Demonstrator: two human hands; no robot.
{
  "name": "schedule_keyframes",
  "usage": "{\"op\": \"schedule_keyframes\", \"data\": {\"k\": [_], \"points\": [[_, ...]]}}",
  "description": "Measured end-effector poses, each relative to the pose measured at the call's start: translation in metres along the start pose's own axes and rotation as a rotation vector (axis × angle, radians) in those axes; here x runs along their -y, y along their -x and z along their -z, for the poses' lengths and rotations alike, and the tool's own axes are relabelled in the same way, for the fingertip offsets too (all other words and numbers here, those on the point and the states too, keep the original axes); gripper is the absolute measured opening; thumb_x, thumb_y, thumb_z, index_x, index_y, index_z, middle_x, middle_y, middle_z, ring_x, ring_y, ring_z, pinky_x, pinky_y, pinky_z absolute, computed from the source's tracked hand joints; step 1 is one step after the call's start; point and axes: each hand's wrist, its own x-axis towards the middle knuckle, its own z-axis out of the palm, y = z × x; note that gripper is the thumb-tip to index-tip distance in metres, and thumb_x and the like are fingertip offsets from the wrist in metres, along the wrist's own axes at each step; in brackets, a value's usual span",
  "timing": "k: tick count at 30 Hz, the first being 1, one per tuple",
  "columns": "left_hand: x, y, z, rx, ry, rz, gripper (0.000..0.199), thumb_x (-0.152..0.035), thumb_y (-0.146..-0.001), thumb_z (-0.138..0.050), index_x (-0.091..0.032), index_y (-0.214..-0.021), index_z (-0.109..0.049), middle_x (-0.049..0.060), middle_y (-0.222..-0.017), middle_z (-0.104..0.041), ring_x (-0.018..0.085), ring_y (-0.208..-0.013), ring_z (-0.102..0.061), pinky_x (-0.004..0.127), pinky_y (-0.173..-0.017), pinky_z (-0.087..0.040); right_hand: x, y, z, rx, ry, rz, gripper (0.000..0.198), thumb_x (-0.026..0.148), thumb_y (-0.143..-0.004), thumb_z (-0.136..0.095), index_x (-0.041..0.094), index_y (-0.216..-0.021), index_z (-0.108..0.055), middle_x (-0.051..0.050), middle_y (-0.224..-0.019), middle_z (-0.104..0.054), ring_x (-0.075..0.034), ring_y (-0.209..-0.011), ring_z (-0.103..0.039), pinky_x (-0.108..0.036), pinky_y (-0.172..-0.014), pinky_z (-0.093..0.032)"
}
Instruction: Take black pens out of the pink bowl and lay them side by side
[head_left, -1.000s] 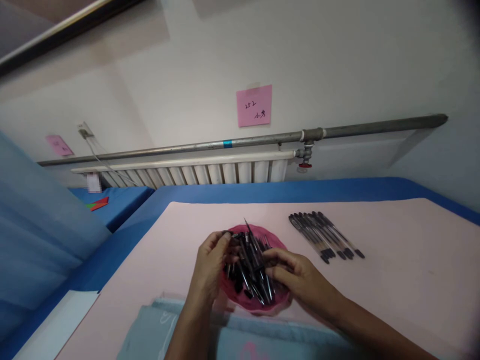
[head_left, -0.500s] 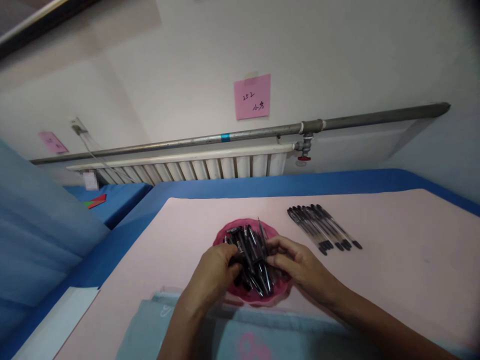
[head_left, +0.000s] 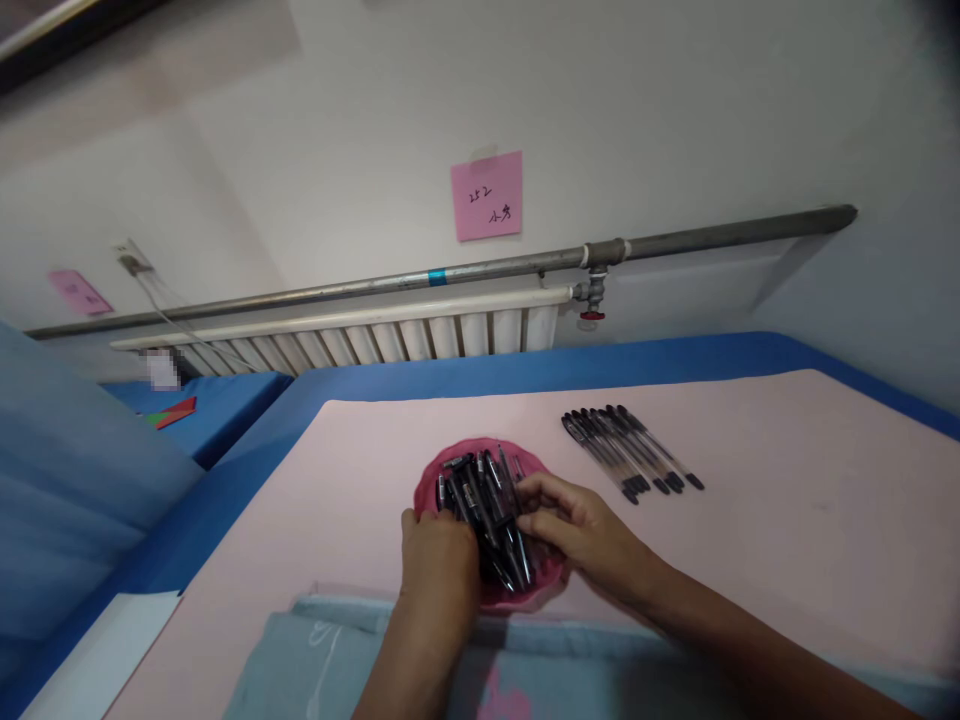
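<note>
A pink scalloped basket point(head_left: 429, 470) stands on the pink sheet, heaped with black pens point(head_left: 487, 520) and clear-barrelled pieces. Over the basket's near left side, my left hand point(head_left: 441, 560) is curled with its back toward me, so its fingertips and anything in them are hidden. My right hand point(head_left: 577, 522) reaches in from the right, thumb and forefinger closed around a slim clear pen at the basket's right side. Beyond it, several capped clear pens with black ends point(head_left: 634, 450) lie side by side in a slanted row.
The pink sheet point(head_left: 787, 520) covers a blue table point(head_left: 420, 378). A light blue cloth point(head_left: 300, 650) lies along the near edge, with white paper point(head_left: 112, 650) at left. Behind the table are a white radiator point(head_left: 420, 340) and a pipe point(head_left: 337, 290); a blue curtain point(head_left: 60, 500) hangs at left.
My left hand has drawn back from the middle of the pens to the basket's near left side and turned knuckles-up. My right hand stays by the pens on the right. The view has shifted slightly.
</note>
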Motion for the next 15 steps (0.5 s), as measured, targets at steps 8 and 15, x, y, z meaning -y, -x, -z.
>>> {"op": "schedule_keyframes", "data": {"k": [8,15], "points": [[-0.001,-0.003,0.016,-0.024,-0.018,0.024,0.021,-0.004,-0.049,-0.054,-0.024,-0.044,-0.050,-0.004,-0.040,-0.038,0.020,-0.052,-0.049,0.043,-0.083,-0.034,0.001,0.000,0.000,-0.005,-0.027,-0.014,0.012,0.019,-0.069,-0.056,0.020,-0.082,-0.057,0.005,-0.065,-0.054,-0.011,-0.059,-0.051,-0.022,-0.054,-0.041],[0.000,-0.009,0.029,0.269,0.537,0.080,0.022,-0.013,-0.064,-0.056,-0.019,-0.079,-0.071,0.004,-0.075,-0.067,0.019,-0.075,-0.058,0.027,-0.068,-0.043,0.006,0.001,0.000,-0.053,-0.147,-0.038,0.010,0.021,-0.069,-0.057,0.020,-0.078,-0.053,0.007,-0.059,-0.050,-0.009,-0.051,-0.047,-0.021,-0.048,-0.037]]}}
